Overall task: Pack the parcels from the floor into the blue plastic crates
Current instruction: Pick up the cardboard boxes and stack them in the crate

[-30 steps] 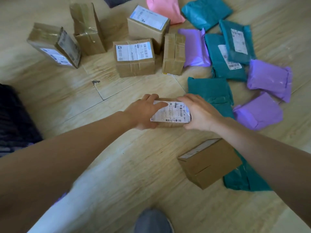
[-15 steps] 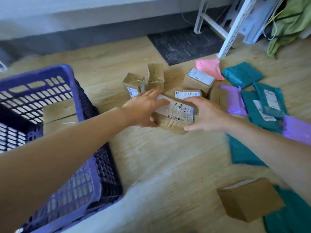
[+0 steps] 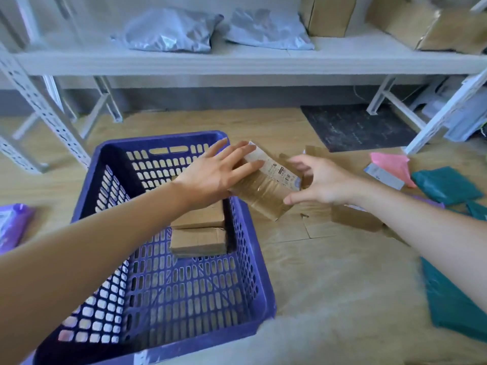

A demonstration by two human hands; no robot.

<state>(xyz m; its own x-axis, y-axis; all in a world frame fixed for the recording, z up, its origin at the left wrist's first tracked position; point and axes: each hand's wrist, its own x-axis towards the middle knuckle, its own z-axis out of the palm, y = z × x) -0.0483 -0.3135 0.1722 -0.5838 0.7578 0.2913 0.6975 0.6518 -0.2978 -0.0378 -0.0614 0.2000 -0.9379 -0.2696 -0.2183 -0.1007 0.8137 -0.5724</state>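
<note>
Holding a taped cardboard parcel (image 3: 266, 188) between your left hand (image 3: 216, 177) and right hand (image 3: 320, 184), both clasped around its ends, you now have it at the right rim of the blue crate (image 3: 247, 233); a second ago it was low over the floor. Two boxes (image 3: 199, 233) already sit inside against the right wall. Mailers (image 3: 445, 184) remain on the wooden floor (image 3: 329, 272), with white shelving (image 3: 237, 63) beyond.
</note>
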